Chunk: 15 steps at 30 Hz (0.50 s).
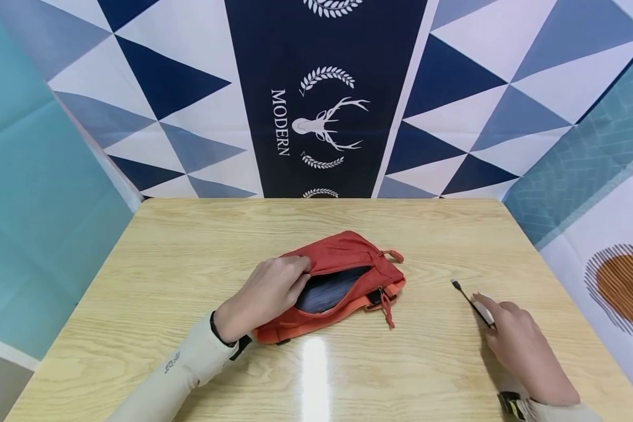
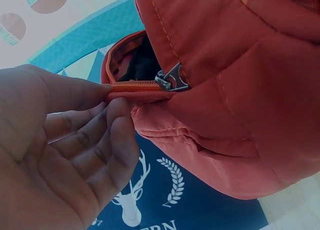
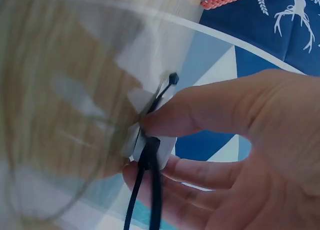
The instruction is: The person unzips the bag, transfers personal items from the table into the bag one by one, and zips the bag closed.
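Observation:
A red fabric waist bag [image 1: 343, 252] lies on the table with its zipped pocket gaping, dark grey lining showing inside. At the pocket's left end, my left hand [image 1: 269, 290] pinches the upper edge. Thumb and forefinger of that hand [image 2: 75, 135] hold the orange-trimmed zip edge near a metal zip slider [image 2: 170, 79]. Right of the bag, my right hand [image 1: 522, 343] grips a black charging cable [image 1: 472, 305], its plug end pointing toward the bag. A smooth white piece [image 3: 167, 152] shows between the same fingers, partly hidden by them and the cable.
The bag rests on a light wooden table [image 1: 190, 246]. Red cord zip pulls [image 1: 387, 310] hang off its right end. A patterned cloth [image 1: 316, 117] rises behind the table's far edge, with further cloth panels at both sides.

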Motion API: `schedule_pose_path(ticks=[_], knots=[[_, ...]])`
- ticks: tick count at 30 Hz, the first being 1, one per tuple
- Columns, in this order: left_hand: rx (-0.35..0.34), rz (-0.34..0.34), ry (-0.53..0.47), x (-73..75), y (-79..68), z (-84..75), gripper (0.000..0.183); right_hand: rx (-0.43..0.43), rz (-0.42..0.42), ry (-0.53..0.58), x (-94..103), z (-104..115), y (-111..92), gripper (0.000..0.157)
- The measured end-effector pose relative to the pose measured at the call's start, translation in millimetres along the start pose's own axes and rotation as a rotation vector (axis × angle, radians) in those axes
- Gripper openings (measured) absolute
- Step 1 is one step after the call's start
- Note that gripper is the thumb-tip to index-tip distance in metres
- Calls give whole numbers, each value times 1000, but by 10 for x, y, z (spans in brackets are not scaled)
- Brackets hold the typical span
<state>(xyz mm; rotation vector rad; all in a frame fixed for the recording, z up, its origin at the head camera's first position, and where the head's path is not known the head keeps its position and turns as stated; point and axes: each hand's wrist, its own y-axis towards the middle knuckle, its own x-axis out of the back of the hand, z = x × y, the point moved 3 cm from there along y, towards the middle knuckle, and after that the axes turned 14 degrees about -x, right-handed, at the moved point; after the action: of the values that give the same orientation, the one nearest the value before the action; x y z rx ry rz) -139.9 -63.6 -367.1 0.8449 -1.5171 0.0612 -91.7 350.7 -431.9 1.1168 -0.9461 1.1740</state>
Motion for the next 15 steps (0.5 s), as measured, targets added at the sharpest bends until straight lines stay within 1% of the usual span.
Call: schedule_pose_path(ticks=[4, 7, 10, 15], knots=[[-6, -6, 1, 5, -9, -11, 16, -56, 28, 19, 7, -7, 9, 57], [-11, -8, 4, 7, -13, -18, 17, -68, 23, 40, 13, -15, 4, 52], [-10, -4, 4, 11, -17, -21, 18, -67, 32, 48, 20, -31, 8, 51], [-11, -3, 8, 25, -9, -20, 19, -97, 126, 76, 31, -72, 25, 55]])
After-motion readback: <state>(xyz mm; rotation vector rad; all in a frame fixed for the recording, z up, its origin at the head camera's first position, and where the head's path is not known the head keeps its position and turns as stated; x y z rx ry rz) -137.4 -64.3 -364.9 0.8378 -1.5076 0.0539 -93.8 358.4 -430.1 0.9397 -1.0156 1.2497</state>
